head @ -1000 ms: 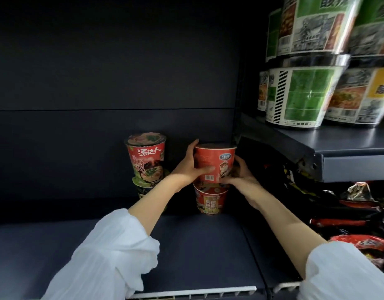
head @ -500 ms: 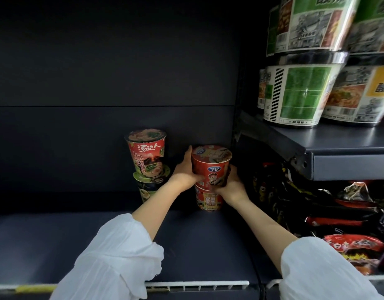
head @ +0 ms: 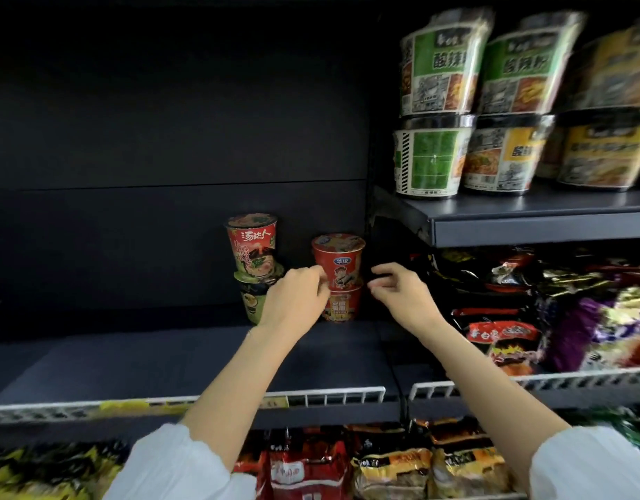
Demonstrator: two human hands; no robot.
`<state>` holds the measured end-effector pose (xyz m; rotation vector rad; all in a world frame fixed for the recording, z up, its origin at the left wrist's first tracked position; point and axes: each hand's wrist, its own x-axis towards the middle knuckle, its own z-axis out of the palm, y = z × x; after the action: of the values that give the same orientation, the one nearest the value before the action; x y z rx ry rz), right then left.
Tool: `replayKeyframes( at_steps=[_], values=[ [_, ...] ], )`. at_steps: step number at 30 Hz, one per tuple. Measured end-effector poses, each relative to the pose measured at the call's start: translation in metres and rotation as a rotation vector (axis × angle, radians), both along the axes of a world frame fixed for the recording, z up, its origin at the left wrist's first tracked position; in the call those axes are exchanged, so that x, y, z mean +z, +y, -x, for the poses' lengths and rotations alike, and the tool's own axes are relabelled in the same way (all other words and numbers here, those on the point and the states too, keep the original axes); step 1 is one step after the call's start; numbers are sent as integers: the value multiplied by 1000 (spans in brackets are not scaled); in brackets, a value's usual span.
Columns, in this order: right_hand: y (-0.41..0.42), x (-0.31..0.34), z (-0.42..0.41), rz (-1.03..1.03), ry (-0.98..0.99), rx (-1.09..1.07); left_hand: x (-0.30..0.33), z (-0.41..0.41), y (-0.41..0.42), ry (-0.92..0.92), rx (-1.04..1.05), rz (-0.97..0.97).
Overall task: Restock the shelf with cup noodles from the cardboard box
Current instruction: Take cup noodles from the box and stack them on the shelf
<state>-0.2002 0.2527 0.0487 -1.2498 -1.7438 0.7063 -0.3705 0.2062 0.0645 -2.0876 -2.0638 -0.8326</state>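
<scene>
Red noodle cup stacked upright on a second red cup, far back on the dark shelf, close to the right-hand upright. Just to the left, another pair: a red-and-green cup sitting on a green cup, apart from the red stack by a narrow gap.

Left hand in front of the red stack's left side, fingers loosely curled, nothing in them; fingertips near the top cup's wall, contact impossible to tell. Right hand to the right of the stack, clear of it, fingers also bent loosely and relaxed, holding nothing. Bare forearms, white sleeves at the bottom edge.

White wire rail along the shelf's front edge, with a yellow price tag clipped on toward the left.

To the right, a higher shelf carrying large noodle bowls in two layers, green-and-white and yellow labels, somewhat blurred. Under it, noodle packets in red, black and purple piled behind their own wire rail. On the level below, more packets in red, yellow and black across the bottom of the view.
</scene>
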Motion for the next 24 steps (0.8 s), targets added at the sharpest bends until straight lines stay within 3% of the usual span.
replayKeyframes(
  at_steps=[12,17,24],
  values=[
    [-195,-20,-134,-60,-77,-274,-25,-141,-145,-251,-258,63],
    [-247,-35,-227,87,-173,-439,-50,-231,-167,-369,-377,151],
    [-273,-71,-370,331,-394,-533,-84,-380,-177,-275,-484,321]
  ],
)
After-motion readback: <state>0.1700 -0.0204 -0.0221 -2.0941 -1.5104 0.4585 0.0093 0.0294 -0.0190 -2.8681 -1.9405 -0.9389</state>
